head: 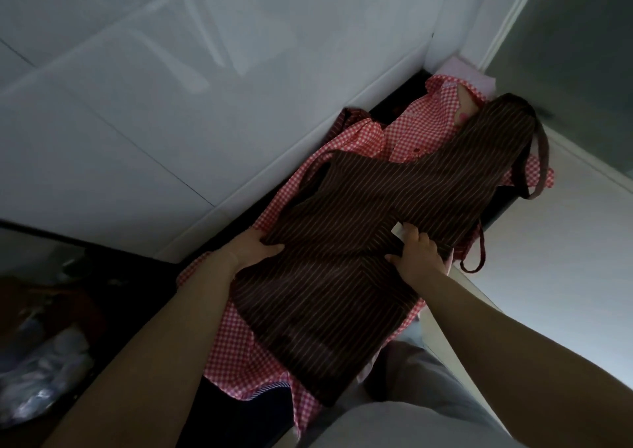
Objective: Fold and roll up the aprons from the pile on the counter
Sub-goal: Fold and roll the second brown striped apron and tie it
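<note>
In the head view, a brown striped apron (359, 228) is spread lengthwise over a red checked apron (407, 132), which lies on a dark table (496, 221) running along a white tiled wall (171, 104). The brown apron's left edge is gripped by the left hand (255, 247), thumb on top of the fabric. A fold near the apron's middle, beside a small white tag (398, 230), is pinched by the right hand (416, 254) with curled fingers. A neck strap (541, 159) is seen looping past the table's right edge. Crumpled plastic (44, 372) is dimly visible at lower left.
</note>
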A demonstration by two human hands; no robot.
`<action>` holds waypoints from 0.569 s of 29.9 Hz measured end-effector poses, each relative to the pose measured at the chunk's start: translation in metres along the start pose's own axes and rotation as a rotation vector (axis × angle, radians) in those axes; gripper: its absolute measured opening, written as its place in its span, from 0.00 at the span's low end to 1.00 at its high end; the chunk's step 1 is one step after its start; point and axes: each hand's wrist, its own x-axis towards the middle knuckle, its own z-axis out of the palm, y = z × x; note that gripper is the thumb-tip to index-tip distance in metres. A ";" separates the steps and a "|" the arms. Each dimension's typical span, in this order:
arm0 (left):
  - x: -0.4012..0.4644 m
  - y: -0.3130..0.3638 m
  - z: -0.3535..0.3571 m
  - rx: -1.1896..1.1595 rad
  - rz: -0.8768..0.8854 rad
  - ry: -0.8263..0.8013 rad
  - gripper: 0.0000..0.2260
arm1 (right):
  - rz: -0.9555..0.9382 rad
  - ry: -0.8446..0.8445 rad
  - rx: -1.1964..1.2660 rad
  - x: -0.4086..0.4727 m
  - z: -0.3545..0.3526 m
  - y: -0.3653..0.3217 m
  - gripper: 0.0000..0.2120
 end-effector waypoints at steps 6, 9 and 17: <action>-0.012 0.008 0.015 -0.244 -0.059 -0.044 0.34 | 0.008 0.012 -0.014 0.000 0.000 0.002 0.35; -0.020 0.012 0.018 -0.188 -0.177 -0.198 0.38 | 0.002 -0.010 0.025 0.002 -0.001 0.005 0.37; -0.038 0.023 -0.041 0.579 -0.118 0.045 0.25 | 0.001 -0.025 0.056 0.009 -0.003 0.011 0.39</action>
